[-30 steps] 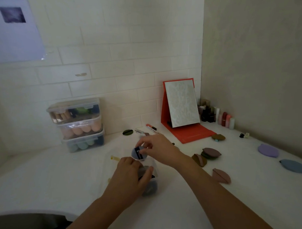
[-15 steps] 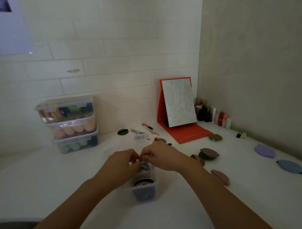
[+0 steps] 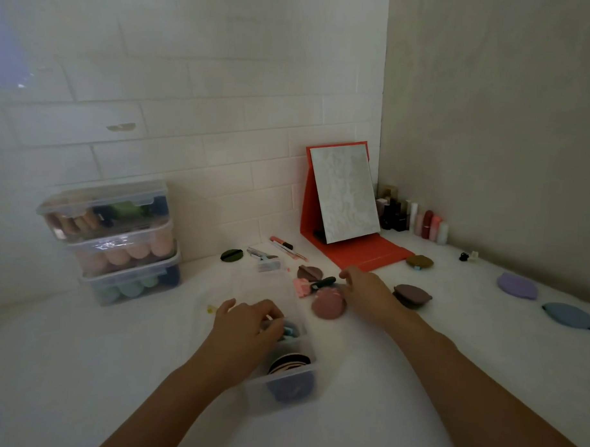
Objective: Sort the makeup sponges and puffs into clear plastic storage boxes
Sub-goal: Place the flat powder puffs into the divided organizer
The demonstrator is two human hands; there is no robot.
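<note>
An open clear box (image 3: 301, 395) sits in front of me with dark and pale puffs standing on edge inside it. My left hand (image 3: 246, 325) reaches into its far end, fingers curled around small bluish puffs (image 3: 288, 330); whether it grips them is unclear. My right hand (image 3: 364, 292) stretches out over the table, fingers spread, beside a dusty pink puff (image 3: 327, 304). More puffs lie loose: brown ones (image 3: 411, 294), a dark brown one (image 3: 308, 273), an olive one (image 3: 419, 261), a purple one (image 3: 517, 286) and a blue one (image 3: 568, 314).
Three closed clear boxes (image 3: 119, 240) full of sponges are stacked at the back left. A red folding mirror (image 3: 344, 205) stands at the back, small bottles (image 3: 417, 221) beside it in the corner. Pens (image 3: 286, 246), a dark green puff (image 3: 231, 255) and a pink clip (image 3: 301, 286) lie behind the box.
My right hand has left the open box and moved right, out to the loose pink puff. My left hand stays at the box, now lower inside it.
</note>
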